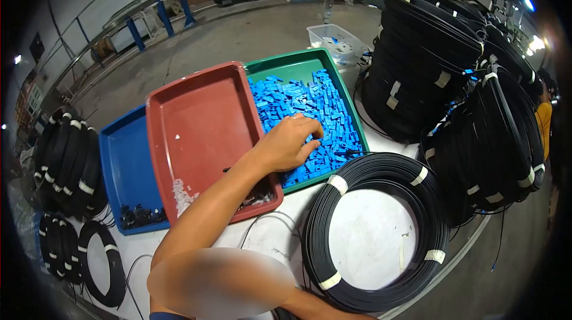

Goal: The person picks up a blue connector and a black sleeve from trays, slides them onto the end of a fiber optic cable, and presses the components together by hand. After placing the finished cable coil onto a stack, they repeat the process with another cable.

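My left hand [289,144] is over the green tray [286,65], at the heap of small blue plastic connectors [333,108]. Its fingers curl downward, with the thumb a little apart from the index finger and blue showing between them. I see no piece held there. One fingertip looks orange-yellow. A thin black cable end lies on the connectors just right of the thumb. Low in the view, a second forearm [319,307] runs into a blurred oval patch, which hides my right hand [238,284] and anything in it.
A red tray [202,111] with small white pieces overlaps a blue tray [128,159] holding black pieces. A black cable coil [319,242] lies on the white table [271,236]. Tall coil stacks [411,64] stand at the right, more coils [65,159] at the left. Behind is a clear plastic bin [339,46].
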A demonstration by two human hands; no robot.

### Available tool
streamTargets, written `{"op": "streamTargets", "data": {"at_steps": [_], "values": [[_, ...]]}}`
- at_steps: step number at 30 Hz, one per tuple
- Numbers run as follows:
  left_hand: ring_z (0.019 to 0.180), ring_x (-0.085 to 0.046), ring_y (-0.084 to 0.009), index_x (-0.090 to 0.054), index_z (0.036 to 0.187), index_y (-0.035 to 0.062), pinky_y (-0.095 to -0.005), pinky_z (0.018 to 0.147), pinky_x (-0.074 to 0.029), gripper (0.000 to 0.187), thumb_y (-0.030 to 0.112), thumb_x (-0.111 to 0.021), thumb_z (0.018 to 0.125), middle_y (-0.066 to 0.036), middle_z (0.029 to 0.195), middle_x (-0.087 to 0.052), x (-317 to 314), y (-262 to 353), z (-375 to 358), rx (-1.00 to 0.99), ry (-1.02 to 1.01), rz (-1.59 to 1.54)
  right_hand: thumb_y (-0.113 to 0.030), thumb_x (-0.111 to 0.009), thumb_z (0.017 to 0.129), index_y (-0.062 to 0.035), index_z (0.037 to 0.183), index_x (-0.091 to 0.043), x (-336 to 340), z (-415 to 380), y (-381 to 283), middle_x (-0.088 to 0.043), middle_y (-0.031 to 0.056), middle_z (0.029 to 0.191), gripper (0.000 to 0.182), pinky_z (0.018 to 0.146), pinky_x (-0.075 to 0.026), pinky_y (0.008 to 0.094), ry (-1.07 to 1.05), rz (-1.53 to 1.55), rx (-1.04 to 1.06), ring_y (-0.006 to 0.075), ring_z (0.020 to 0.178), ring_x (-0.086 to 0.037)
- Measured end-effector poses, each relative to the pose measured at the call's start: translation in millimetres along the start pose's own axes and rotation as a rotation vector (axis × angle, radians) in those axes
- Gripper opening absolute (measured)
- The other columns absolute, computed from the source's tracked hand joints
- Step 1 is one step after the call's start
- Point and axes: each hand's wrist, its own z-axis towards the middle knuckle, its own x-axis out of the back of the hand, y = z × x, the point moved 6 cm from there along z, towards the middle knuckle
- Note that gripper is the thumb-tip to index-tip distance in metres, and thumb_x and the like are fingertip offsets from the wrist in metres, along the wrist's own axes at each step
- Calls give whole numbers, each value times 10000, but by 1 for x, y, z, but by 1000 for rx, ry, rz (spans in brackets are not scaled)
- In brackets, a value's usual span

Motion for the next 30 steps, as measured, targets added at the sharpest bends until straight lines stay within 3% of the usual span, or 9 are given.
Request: {"op": "streamTargets", "data": {"at_steps": [1,2,4,6,11,12,17,23,30], "values": [[891,-642,-289,-666,978,41,-421,755,-519,127,80,-709,865,-107,923,-691,11,2,-9,126,4,-87,-107,-663,737,-96,1105,-685,-2,-1,2,-700,-3,928,369,756,-453,322,24,2,13,182,810,-632],[826,-650,-273,-669,1044,41,-374,703,-523,173,92,-697,881,-125,904,-691,25,10,-19,37,86,-14,-83,-675,697,-100,1168,-677,1,2,0,-719,38,922,471,700,-486,355,51,-18,27,214,793,-667],[793,-653,-230,-670,1139,55,-330,703,-515,242,93,-670,900,-125,906,-694,56,36,-46,217,192,-171,-48,-675,664,-104,1203,-660,2,1,4,-713,85,876,542,660,-526,417,31,80,-66,273,740,-686],[857,-663,-132,-657,1221,41,-295,735,-528,290,35,-624,933,-77,895,-688,79,53,-86,296,155,-99,-29,-614,721,-100,1193,-640,13,8,1,-716,130,875,478,660,-550,457,62,188,-88,354,746,-695],[843,-680,-111,-657,1025,-33,-253,770,-552,167,-41,-722,871,-51,916,-688,119,91,-215,595,320,-367,-65,-655,770,-165,1202,-634,14,9,-10,-699,111,844,444,598,-531,433,1,-13,-26,337,695,-683],[838,-695,-121,-650,991,-33,-254,754,-564,144,-48,-723,868,-63,895,-698,126,95,-240,590,335,-241,-80,-658,808,-181,1204,-636,12,8,-11,-683,108,817,409,577,-519,439,-31,-53,-17,333,657,-669],[802,-749,-216,-559,1053,9,-270,608,-589,170,-22,-670,928,-149,928,-717,110,97,-336,757,505,-620,-57,-681,780,-199,1242,-633,11,11,-20,-667,82,801,487,543,-500,417,-94,-195,30,308,631,-650],[822,-752,-221,-548,1021,-10,-288,711,-640,213,76,-721,931,-178,957,-715,97,108,-355,604,597,-727,-44,-707,697,-210,1290,-618,6,11,-15,-649,33,821,622,521,-492,393,-156,-392,45,279,610,-636],[808,-731,-133,-650,889,-24,-247,727,-612,183,-45,-812,808,-93,828,-719,95,113,-355,627,593,-580,-50,-723,628,-223,1324,-609,-1,15,-22,-648,25,806,726,503,-492,377,-251,-499,93,258,588,-639]]}}
